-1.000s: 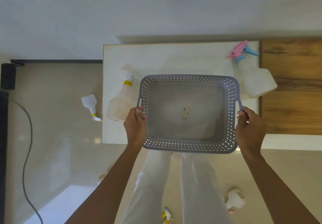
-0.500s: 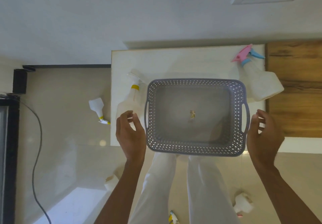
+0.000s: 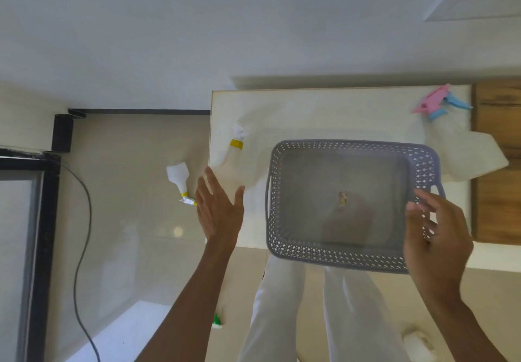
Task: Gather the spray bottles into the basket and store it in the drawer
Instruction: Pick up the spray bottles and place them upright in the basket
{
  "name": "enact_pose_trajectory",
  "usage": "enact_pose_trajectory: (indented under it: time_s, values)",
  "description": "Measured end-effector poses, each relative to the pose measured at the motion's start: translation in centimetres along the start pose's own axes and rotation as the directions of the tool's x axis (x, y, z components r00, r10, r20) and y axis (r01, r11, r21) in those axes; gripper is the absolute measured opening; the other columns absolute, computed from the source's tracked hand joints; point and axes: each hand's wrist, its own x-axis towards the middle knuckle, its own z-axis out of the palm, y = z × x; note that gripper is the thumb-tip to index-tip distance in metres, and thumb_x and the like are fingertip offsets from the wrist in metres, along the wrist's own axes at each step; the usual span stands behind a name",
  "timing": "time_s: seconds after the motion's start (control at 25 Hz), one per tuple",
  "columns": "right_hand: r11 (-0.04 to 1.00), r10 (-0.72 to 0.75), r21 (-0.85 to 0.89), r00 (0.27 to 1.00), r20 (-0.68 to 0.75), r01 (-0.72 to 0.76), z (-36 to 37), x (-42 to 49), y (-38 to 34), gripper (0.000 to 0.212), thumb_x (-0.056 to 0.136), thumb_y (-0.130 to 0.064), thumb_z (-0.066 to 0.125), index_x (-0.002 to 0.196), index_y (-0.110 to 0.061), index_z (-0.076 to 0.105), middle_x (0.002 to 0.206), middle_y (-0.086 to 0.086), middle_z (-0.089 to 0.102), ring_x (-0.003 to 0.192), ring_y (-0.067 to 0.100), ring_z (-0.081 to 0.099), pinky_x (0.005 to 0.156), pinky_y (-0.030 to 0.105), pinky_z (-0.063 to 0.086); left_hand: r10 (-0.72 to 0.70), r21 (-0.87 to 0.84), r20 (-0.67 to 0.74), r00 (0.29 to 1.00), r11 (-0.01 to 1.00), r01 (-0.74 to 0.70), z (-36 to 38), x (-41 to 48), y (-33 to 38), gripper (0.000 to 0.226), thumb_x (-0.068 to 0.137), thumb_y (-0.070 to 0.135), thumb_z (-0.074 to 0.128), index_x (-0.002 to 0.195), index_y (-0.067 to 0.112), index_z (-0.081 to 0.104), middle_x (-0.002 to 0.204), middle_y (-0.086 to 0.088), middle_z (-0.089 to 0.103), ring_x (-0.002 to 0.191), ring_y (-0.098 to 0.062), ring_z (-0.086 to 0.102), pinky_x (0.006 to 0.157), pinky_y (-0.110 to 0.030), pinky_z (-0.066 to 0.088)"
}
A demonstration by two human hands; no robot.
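Note:
A grey perforated basket (image 3: 338,144) sits empty on the white table (image 3: 324,111). A clear spray bottle with a yellow collar (image 3: 228,158) lies on the table left of it. A larger clear bottle with a pink and blue trigger (image 3: 462,147) lies to the right of the basket. My left hand (image 3: 220,212) is open, fingers spread, just below the yellow-collar bottle and apart from it. My right hand (image 3: 437,235) is open over the basket's right rim; I cannot tell if it touches.
On the floor are a small white bottle with a yellow collar (image 3: 177,174) left of the table, a green nozzle (image 3: 217,322) by my legs and a white bottle (image 3: 417,344) at bottom right. Wooden surface (image 3: 499,206) on the right. Black cable (image 3: 81,235) at left.
Both hands let go of the basket handles. My left hand moved left and up toward the yellow-collar bottle. My right hand opened and now overlaps the basket's right rim. The view shifted left.

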Motion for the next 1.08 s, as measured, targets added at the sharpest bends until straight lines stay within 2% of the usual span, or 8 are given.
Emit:
enact_pose_trajectory:
  time_s: [0.12, 0.24, 0.4, 0.48, 0.64, 0.72, 0.88, 1.08]
  values:
    - [0.992, 0.025, 0.122, 0.996, 0.087, -0.036, 2.5, 0.3, -4.2, 0.028, 0.098, -0.028, 0.056, 0.122, -0.015, 0.062, 0.112, -0.003, 0.06, 0.098, 0.016, 0.065, 0.08, 0.009, 0.05, -0.021, -0.147, 0.002, 1.0, 0.989, 0.021, -0.9, 1.4, -0.8, 0.079, 0.09, 0.047, 0.063, 0.149, 0.007, 0.028, 0.14, -0.022, 0.049, 0.125, -0.04, 0.049, 0.098, -0.048, 0.045]
    - [0.958, 0.022, 0.273, 0.971, 0.24, -0.089, 5.6, 0.4, -9.7, 0.021, 0.096, -0.026, 0.06, 0.116, -0.025, 0.064, 0.111, -0.01, 0.065, 0.097, 0.001, 0.065, 0.078, 0.018, 0.055, -0.037, -0.33, -0.046, 0.998, 0.944, 0.02, -2.2, 1.2, -0.5, 0.076, 0.089, 0.044, 0.066, 0.147, 0.008, 0.032, 0.139, -0.016, 0.053, 0.123, -0.034, 0.054, 0.1, -0.047, 0.048]
    - [0.927, -0.051, 0.359, 0.914, 0.403, -0.107, 7.9, 0.6, -15.5, 0.042, 0.093, -0.035, 0.065, 0.132, -0.019, 0.059, 0.126, -0.01, 0.064, 0.113, 0.002, 0.062, 0.093, 0.018, 0.05, 0.17, -0.651, -0.131, 0.977, 0.728, -0.214, -3.4, -2.6, 2.5, 0.077, 0.082, 0.042, 0.074, 0.144, 0.013, 0.037, 0.135, 0.019, 0.052, 0.114, -0.008, 0.061, 0.091, -0.03, 0.057]
    - [0.941, -0.092, 0.337, 0.921, 0.379, -0.045, 8.0, 0.8, -16.7, 0.051, 0.091, -0.042, 0.066, 0.136, -0.021, 0.055, 0.128, -0.011, 0.063, 0.118, 0.005, 0.059, 0.098, 0.02, 0.048, 0.3, -0.701, -0.119, 0.946, 0.65, -0.295, -3.1, -4.6, 3.8, 0.081, 0.082, 0.049, 0.072, 0.145, 0.014, 0.035, 0.14, 0.013, 0.05, 0.124, -0.01, 0.057, 0.094, -0.025, 0.053]
    - [0.971, -0.098, 0.234, 0.967, 0.237, 0.041, 7.0, 1.0, -15.7, 0.045, 0.087, -0.046, 0.066, 0.125, -0.023, 0.062, 0.118, -0.009, 0.068, 0.108, 0.01, 0.062, 0.093, 0.017, 0.048, 0.455, -0.634, -0.118, 0.883, 0.649, -0.42, -1.9, -5.7, 5.2, 0.085, 0.081, 0.049, 0.072, 0.14, -0.001, 0.038, 0.143, -0.007, 0.048, 0.13, -0.021, 0.053, 0.101, -0.033, 0.051]
    - [0.976, -0.07, 0.216, 0.972, 0.226, 0.02, 7.0, 1.0, -14.5, 0.039, 0.088, -0.04, 0.07, 0.122, -0.021, 0.065, 0.115, -0.008, 0.07, 0.106, 0.01, 0.065, 0.092, 0.024, 0.052, 0.479, -0.566, -0.094, 0.873, 0.695, -0.443, -1.4, -5.5, 5.7, 0.087, 0.078, 0.045, 0.075, 0.14, -0.004, 0.039, 0.145, -0.013, 0.048, 0.133, -0.024, 0.05, 0.105, -0.032, 0.049]
    - [0.986, -0.034, 0.166, 0.971, 0.237, -0.006, 8.7, 0.5, -11.9, 0.038, 0.087, -0.026, 0.073, 0.123, -0.015, 0.065, 0.119, -0.001, 0.07, 0.105, 0.014, 0.067, 0.092, 0.031, 0.056, 0.48, -0.414, -0.067, 0.875, 0.784, -0.462, -0.6, -4.1, 6.8, 0.075, 0.081, 0.031, 0.078, 0.14, -0.003, 0.046, 0.148, -0.018, 0.047, 0.139, -0.028, 0.045, 0.108, -0.027, 0.039]
    - [0.989, -0.035, 0.151, 0.971, 0.236, -0.001, 11.0, 0.4, -9.7, 0.034, 0.088, -0.018, 0.073, 0.12, -0.009, 0.066, 0.113, 0.004, 0.071, 0.102, 0.017, 0.068, 0.089, 0.037, 0.058, 0.434, -0.343, 0.063, 0.899, 0.855, -0.389, 0.5, -2.6, 7.9, 0.062, 0.088, 0.024, 0.072, 0.141, 0.002, 0.047, 0.149, -0.016, 0.047, 0.137, -0.031, 0.046, 0.108, -0.04, 0.044]
